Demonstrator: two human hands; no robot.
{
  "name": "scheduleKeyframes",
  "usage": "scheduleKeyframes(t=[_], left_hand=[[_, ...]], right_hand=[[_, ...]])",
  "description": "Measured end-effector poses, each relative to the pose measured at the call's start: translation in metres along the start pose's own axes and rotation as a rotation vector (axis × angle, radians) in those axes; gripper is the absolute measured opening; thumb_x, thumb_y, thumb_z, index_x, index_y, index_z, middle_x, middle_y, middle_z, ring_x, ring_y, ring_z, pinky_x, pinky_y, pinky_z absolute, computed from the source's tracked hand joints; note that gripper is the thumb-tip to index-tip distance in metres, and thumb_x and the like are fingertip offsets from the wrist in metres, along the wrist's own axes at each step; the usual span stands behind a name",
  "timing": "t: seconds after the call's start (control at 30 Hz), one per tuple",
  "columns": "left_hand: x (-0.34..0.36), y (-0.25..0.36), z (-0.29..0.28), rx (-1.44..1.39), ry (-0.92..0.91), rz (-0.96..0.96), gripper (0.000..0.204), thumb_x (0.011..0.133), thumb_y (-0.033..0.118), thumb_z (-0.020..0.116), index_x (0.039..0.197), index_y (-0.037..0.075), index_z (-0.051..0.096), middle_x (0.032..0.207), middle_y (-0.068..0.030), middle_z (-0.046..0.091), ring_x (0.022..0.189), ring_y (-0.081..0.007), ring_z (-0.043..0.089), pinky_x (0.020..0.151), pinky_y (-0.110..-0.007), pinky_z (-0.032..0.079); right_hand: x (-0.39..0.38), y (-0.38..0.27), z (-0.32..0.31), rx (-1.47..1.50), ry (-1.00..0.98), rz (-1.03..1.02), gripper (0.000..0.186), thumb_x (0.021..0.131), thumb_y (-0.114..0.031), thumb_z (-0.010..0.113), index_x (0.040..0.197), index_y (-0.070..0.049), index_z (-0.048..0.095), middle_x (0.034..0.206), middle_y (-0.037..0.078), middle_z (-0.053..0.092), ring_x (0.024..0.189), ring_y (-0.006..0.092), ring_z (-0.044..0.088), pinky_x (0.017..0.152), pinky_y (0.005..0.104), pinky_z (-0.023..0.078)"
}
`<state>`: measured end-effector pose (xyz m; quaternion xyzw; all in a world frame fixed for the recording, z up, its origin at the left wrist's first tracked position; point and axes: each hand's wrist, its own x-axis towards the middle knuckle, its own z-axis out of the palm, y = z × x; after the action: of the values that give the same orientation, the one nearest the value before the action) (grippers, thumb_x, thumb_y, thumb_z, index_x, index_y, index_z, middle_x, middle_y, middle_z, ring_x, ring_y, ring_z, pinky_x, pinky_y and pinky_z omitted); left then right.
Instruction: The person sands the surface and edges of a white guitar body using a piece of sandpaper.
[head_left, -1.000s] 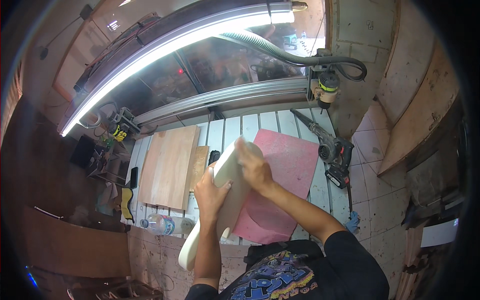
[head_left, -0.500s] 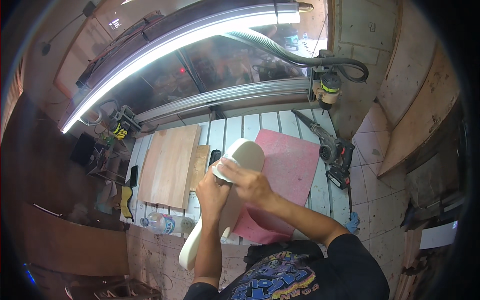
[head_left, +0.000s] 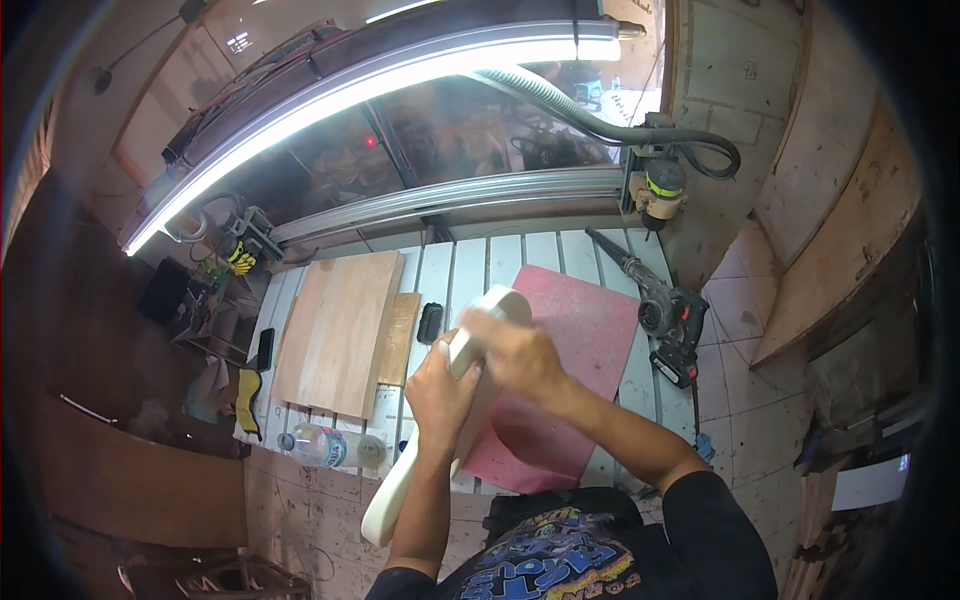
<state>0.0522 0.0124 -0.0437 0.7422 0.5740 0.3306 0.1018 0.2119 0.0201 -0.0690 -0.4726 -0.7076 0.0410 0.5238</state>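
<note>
Since the earlier frame, the right hand [head_left: 525,360] has moved off the left thumb toward the far end of the white piece [head_left: 395,493], whose fingers blur on my feed, so I cannot tell whether they pinch anything. I judge the piece stiff, fairly light and slippery-smooth, best held across its narrow edge, where the left hand [head_left: 440,395] clasps it, thumb against the face. Below the fingers I see a pink sheet [head_left: 590,340] on a slatted table [head_left: 470,275]; beyond them, a lit tube [head_left: 390,84].
</note>
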Motion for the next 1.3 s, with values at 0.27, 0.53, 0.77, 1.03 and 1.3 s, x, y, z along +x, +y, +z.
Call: scheduleKeyframes(t=[0.27, 0.53, 0.77, 1.03, 1.3], left_hand=[[-0.005, 0.000, -0.002, -0.056, 0.025, -0.069, 0.043, 0.081, 0.026, 0.083, 0.118, 0.007, 0.070, 0.093, -0.0208, 0.076, 0.086, -0.0422, 0.074, 0.076, -0.048, 0.058], [-0.024, -0.014, -0.014, -0.096, -0.098, -0.291, 0.044, 0.078, 0.030, 0.088, 0.113, 0.007, 0.073, 0.089, -0.0212, 0.076, 0.087, -0.0401, 0.075, 0.077, -0.045, 0.058], [-0.028, -0.016, -0.017, -0.046, -0.197, -0.351, 0.046, 0.076, 0.036, 0.087, 0.108, 0.005, 0.073, 0.089, -0.0210, 0.077, 0.087, -0.0383, 0.076, 0.079, -0.045, 0.059], [-0.031, -0.020, -0.019, -0.068, -0.161, -0.325, 0.045, 0.079, 0.036, 0.086, 0.111, 0.006, 0.076, 0.089, -0.0191, 0.077, 0.084, -0.0363, 0.077, 0.077, -0.044, 0.059], [-0.028, -0.018, -0.018, -0.068, -0.176, -0.346, 0.052, 0.072, 0.039, 0.089, 0.111, 0.007, 0.076, 0.089, -0.0192, 0.078, 0.085, -0.0360, 0.077, 0.077, -0.044, 0.059]], right_hand=[[0.007, -0.007, -0.005, -0.027, -0.087, 0.063, 0.061, 0.079, 0.007, 0.058, 0.136, -0.013, 0.069, 0.136, 0.011, 0.070, 0.107, 0.0311, 0.074, 0.090, 0.0417, 0.063], [0.009, -0.014, -0.006, -0.129, -0.096, 0.036, 0.058, 0.078, 0.007, 0.062, 0.132, -0.013, 0.071, 0.135, 0.012, 0.070, 0.103, 0.0310, 0.076, 0.086, 0.0409, 0.064], [-0.009, -0.024, 0.002, -0.049, -0.122, -0.138, 0.057, 0.079, 0.007, 0.060, 0.132, -0.012, 0.070, 0.134, 0.011, 0.071, 0.101, 0.0281, 0.077, 0.083, 0.0404, 0.064], [-0.008, -0.030, -0.007, 0.061, -0.227, -0.051, 0.057, 0.079, 0.010, 0.059, 0.130, -0.011, 0.072, 0.135, 0.014, 0.070, 0.116, 0.0342, 0.071, 0.094, 0.0402, 0.061], [-0.005, -0.039, -0.010, 0.040, -0.218, 0.023, 0.057, 0.078, 0.011, 0.057, 0.130, -0.009, 0.072, 0.138, 0.015, 0.068, 0.122, 0.0334, 0.069, 0.101, 0.0408, 0.058]])
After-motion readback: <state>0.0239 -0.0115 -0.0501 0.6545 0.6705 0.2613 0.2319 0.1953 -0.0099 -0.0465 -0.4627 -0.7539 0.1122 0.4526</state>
